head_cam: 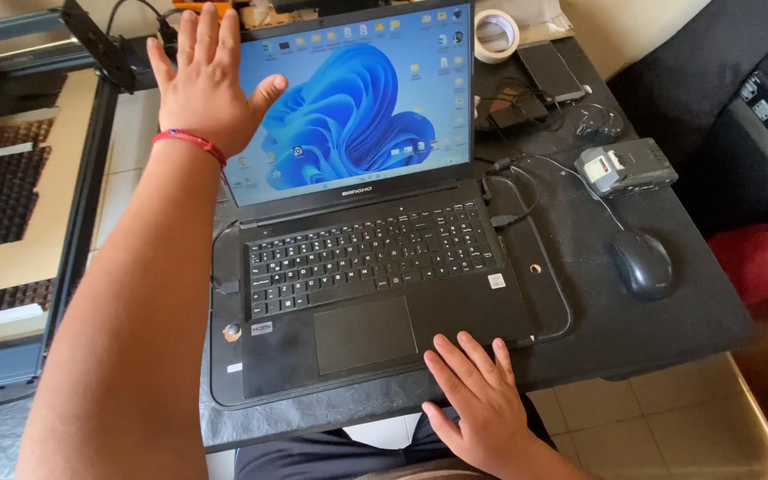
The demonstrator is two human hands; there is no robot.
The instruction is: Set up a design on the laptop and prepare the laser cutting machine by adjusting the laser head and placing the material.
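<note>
Black desk point(633, 329) carries the open laptop point(375, 267); I spread my left hand point(209, 84) empty at its screen edge, right hand point(477, 400) flat on its front edge.

Single head view, close above the open laptop point(357, 240), angled steeply down and forward at it, mouse point(642, 264) just right of it.

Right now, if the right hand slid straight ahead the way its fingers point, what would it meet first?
The right hand lies flat on the laptop front edge, fingers pointing up the palm rest. Sliding on, it would probably meet the keyboard first, passing just right of the touchpad.
</note>
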